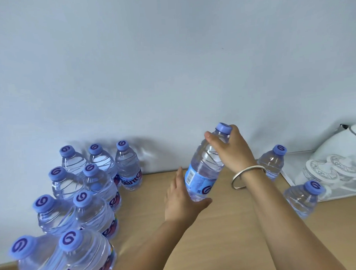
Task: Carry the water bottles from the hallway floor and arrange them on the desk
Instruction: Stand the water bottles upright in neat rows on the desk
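Swirl "G" logo on bottle caps point(66, 151), partial "ante" on upright bottle label point(131, 180); held bottle's label point(197, 179) print unreadable

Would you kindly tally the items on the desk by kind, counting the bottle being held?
Water bottles: 12 (9 grouped at left, 1 held, 2 at right)
Cups: 2
Kettle: 1
Tray: 1
Total: 16
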